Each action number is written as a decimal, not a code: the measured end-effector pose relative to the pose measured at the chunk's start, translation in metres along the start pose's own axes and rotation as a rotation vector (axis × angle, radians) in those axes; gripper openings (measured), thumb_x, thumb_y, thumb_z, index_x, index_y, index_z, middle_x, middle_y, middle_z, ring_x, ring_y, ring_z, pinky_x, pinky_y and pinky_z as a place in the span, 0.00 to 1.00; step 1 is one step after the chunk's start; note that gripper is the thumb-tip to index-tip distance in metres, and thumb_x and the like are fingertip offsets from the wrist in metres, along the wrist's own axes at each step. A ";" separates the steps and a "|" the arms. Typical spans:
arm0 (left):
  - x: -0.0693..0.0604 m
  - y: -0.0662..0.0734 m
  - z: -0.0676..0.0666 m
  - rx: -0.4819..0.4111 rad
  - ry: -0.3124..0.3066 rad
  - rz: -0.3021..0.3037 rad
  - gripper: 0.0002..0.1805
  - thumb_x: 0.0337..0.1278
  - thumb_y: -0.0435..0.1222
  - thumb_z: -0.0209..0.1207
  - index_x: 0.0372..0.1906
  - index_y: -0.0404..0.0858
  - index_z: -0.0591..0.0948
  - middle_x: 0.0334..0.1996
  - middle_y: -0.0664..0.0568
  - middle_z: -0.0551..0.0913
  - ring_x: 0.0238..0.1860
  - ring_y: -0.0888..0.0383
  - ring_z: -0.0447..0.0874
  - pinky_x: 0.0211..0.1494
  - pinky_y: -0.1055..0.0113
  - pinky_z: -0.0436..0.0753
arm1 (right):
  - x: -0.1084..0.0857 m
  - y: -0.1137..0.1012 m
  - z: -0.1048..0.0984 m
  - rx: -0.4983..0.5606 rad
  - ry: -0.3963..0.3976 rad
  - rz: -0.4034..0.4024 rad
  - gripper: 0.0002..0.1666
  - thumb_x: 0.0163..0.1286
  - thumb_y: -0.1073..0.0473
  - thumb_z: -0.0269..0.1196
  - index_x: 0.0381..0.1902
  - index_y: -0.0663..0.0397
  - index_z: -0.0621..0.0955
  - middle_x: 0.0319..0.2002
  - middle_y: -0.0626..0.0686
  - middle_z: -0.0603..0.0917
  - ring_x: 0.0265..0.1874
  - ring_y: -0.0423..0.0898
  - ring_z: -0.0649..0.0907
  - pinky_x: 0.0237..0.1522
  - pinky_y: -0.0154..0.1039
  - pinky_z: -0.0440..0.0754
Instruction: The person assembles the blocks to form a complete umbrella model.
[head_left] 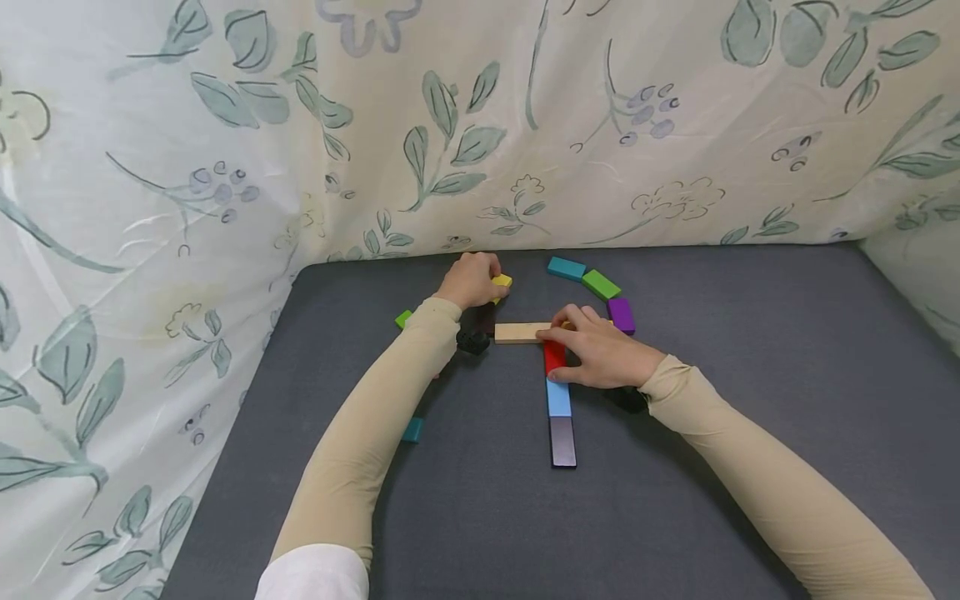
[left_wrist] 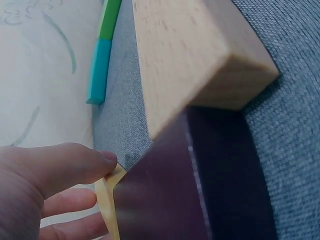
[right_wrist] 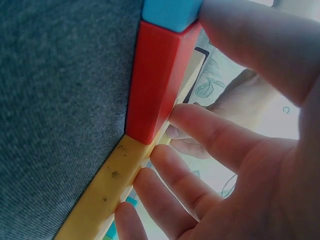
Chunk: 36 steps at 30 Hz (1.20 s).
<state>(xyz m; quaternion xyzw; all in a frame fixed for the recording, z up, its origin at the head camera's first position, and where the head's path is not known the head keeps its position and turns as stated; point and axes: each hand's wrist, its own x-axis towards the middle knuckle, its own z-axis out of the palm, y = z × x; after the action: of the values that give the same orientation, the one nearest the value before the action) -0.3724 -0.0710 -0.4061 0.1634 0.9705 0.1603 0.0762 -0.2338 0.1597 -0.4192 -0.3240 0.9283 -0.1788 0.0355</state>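
Observation:
My left hand (head_left: pixel 468 282) pinches a yellow block (head_left: pixel 502 285) between thumb and fingers at the far side of the table. Beside it, a dark purple block (left_wrist: pixel 165 195) meets the end of a plain wooden block (head_left: pixel 517 333). My right hand (head_left: pixel 606 352) rests on a row of blocks, its fingers extended along a yellow block (right_wrist: pixel 107 187) and its thumb by the light blue block (head_left: pixel 558 398). A red block (head_left: pixel 555 357) stands between the yellow and light blue ones. A dark grey block (head_left: pixel 562 442) ends that row.
A teal block (head_left: pixel 566 268), a green block (head_left: pixel 602 284) and a purple block (head_left: pixel 621 316) curve along the back right. Left of my left forearm show another green block (head_left: pixel 402 318) and a teal block (head_left: pixel 412 430), partly hidden. A leaf-patterned cloth (head_left: pixel 450 100) borders the grey table.

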 end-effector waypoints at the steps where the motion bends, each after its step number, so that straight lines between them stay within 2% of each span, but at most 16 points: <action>1: 0.000 0.000 0.000 -0.001 0.001 0.001 0.19 0.64 0.45 0.70 0.53 0.39 0.84 0.50 0.46 0.85 0.46 0.51 0.82 0.54 0.57 0.84 | 0.000 0.000 0.000 0.000 -0.001 0.000 0.35 0.66 0.48 0.74 0.68 0.55 0.80 0.60 0.60 0.75 0.49 0.54 0.74 0.43 0.44 0.73; 26: -0.004 0.005 0.001 0.005 0.020 -0.034 0.19 0.64 0.46 0.70 0.53 0.38 0.84 0.48 0.46 0.86 0.45 0.51 0.83 0.54 0.55 0.84 | -0.001 0.000 0.000 0.002 -0.004 0.001 0.35 0.67 0.48 0.73 0.68 0.55 0.80 0.59 0.60 0.75 0.50 0.54 0.73 0.44 0.44 0.73; 36: -0.007 0.001 0.001 -0.006 0.046 -0.037 0.21 0.64 0.47 0.69 0.54 0.38 0.84 0.48 0.46 0.86 0.45 0.51 0.84 0.53 0.55 0.85 | -0.002 -0.001 0.001 0.004 -0.013 0.007 0.35 0.67 0.49 0.73 0.69 0.55 0.79 0.60 0.60 0.74 0.51 0.55 0.73 0.44 0.44 0.73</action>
<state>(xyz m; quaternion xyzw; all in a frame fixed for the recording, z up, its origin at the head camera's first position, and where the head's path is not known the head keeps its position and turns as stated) -0.3653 -0.0725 -0.4062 0.1412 0.9744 0.1654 0.0572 -0.2311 0.1601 -0.4201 -0.3220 0.9287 -0.1786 0.0430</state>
